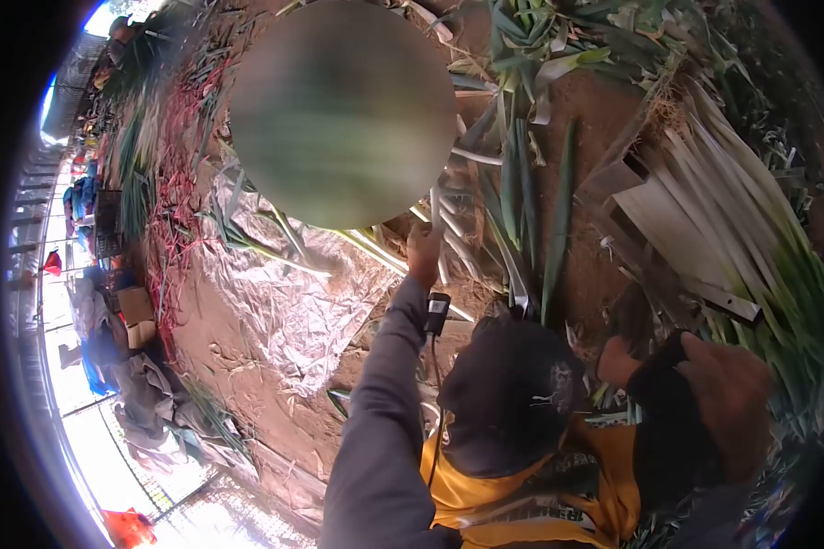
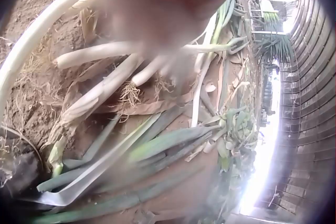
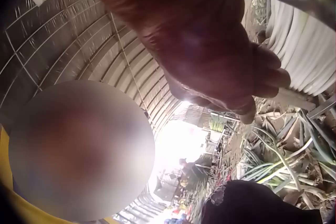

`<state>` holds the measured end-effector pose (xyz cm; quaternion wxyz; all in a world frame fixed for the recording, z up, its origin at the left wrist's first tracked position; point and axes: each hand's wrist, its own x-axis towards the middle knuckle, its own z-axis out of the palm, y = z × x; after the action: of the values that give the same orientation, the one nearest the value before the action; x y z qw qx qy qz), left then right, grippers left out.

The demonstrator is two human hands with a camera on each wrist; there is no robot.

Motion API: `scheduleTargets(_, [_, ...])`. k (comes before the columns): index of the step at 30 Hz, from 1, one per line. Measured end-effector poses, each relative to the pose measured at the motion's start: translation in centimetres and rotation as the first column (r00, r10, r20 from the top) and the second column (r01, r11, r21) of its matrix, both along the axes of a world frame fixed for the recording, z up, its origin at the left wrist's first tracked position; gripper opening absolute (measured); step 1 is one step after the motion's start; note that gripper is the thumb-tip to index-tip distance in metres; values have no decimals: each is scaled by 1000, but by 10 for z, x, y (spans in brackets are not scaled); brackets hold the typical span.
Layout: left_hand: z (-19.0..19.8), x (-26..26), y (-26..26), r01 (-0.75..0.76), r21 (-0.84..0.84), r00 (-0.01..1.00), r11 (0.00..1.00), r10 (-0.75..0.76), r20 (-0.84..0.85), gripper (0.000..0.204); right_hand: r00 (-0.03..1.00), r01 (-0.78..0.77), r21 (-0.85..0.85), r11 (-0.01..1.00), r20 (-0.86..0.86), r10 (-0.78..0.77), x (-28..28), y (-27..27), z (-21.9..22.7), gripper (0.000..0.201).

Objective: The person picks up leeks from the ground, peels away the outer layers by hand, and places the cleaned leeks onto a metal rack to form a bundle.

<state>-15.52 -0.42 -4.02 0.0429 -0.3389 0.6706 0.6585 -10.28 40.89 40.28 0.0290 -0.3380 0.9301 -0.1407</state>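
Observation:
In the head view my left hand reaches down among loose leeks on the soil. It appears blurred at the top of the left wrist view, where a white leek runs under its fingertips and comes out on the far side. More leeks with roots and outer leaves lie just below. My right hand is raised beside the big leek bundle. In the right wrist view its fingers hang loosely curled, with nothing seen in them, overlapping the edge of that bundle.
The bundle lies in a frame with a metal bar. Trimmed green leaves litter the soil. A crumpled plastic sheet and red twine lie to the left. A dark cap fills the lower middle. Beyond curves a ribbed tunnel wall.

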Motion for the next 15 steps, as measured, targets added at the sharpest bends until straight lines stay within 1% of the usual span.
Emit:
scheduleTargets(1, [58,-6,16,-105,315,994,943,110,2,30,1000,-1,-5,1000,-3,1,0,-2,1,41])
scheduleTargets(2, [86,-12,19,-26,370,997,928,49,-54,29,1000,3,-3,1000,-20,-4,-2,-5,5,41])
scheduleTargets(3, [111,-15,21,56,421,994,905,-10,-110,29,999,-2,22,1000,33,1,-3,-7,9,40])
scheduleTargets(4, [150,-20,31,64,456,991,888,-4,-130,29,996,-4,50,999,86,0,-3,-8,14,39])
scheduleTargets(5, [170,-23,31,167,433,973,886,-78,-216,30,997,7,59,998,72,-12,-7,-7,15,39])
scheduleTargets(7, [220,-23,38,243,412,942,878,-111,-318,31,998,-51,-93,994,33,54,-20,-6,11,40])
scheduleTargets(9, [284,-11,54,250,398,940,883,-123,-318,34,991,-46,-178,983,114,67,-38,-8,8,49])
scheduleTargets(10, [319,-2,67,251,333,936,909,-141,-322,36,997,-39,-135,990,56,47,-49,-15,5,53])
scheduleTargets(11, [344,10,69,345,240,905,907,-254,-340,36,1000,-31,-93,995,-2,31,-60,-25,2,57])
scheduleTargets(13, [373,36,81,347,280,901,895,-235,-365,35,991,-115,-205,972,-90,98,-76,-56,-4,64])
scheduleTargets(14, [391,50,85,355,279,899,892,-244,-364,35,961,-212,-252,944,-231,154,-83,-73,-10,64])
scheduleTargets(15, [410,66,88,377,281,904,883,-285,-318,36,910,-312,-285,906,-364,199,-90,-90,-20,63])
